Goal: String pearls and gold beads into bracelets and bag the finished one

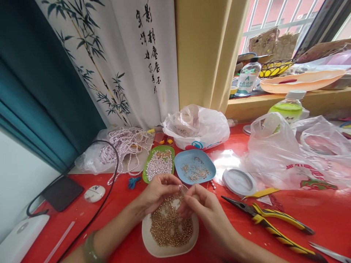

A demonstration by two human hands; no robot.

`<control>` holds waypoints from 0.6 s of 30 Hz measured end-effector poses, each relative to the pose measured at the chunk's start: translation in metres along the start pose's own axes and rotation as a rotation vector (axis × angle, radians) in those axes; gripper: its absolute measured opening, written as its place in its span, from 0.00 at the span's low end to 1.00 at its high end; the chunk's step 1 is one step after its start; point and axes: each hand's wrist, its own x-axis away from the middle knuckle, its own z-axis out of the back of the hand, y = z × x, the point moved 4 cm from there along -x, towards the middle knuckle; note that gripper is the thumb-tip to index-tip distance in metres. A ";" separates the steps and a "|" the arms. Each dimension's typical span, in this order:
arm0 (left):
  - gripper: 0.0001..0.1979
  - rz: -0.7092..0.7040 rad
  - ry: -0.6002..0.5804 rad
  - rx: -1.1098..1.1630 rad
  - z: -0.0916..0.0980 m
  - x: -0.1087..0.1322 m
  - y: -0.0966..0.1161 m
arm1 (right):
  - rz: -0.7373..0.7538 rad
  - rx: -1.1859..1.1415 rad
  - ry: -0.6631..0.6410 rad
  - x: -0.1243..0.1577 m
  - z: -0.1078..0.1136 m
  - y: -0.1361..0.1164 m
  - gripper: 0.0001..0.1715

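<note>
My left hand and my right hand come together over the far side of a cream dish. Many small gold beads lie in that dish. The thumb and forefinger of each hand are pinched, their tips nearly touching. What sits between them is too small to make out. Just beyond the hands stand a green tray of pale pearl beads and a blue tray with small metal pins scattered in it.
Black-and-yellow pliers lie right of the dish, with yellow tweezers and a grey round lid beyond. Strung pearls, a black cable and a white mouse are left. Plastic bags crowd the back right.
</note>
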 end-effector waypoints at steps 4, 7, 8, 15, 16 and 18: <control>0.08 0.006 0.002 -0.010 0.000 -0.001 0.000 | -0.001 0.017 -0.005 0.000 0.001 0.001 0.08; 0.08 -0.002 -0.009 -0.018 -0.001 -0.001 0.000 | 0.000 0.019 -0.022 -0.001 0.001 0.002 0.08; 0.07 -0.003 -0.014 -0.025 -0.001 -0.001 0.000 | -0.003 0.021 -0.024 -0.001 0.001 0.002 0.09; 0.07 -0.053 -0.021 -0.103 -0.005 0.002 0.004 | -0.023 0.032 -0.021 -0.001 0.002 0.001 0.10; 0.07 -0.075 -0.021 -0.117 -0.006 0.002 0.005 | -0.024 0.034 -0.026 -0.001 0.002 0.001 0.10; 0.07 -0.119 -0.018 -0.145 -0.006 0.002 0.008 | -0.024 0.038 -0.040 -0.002 0.002 0.000 0.11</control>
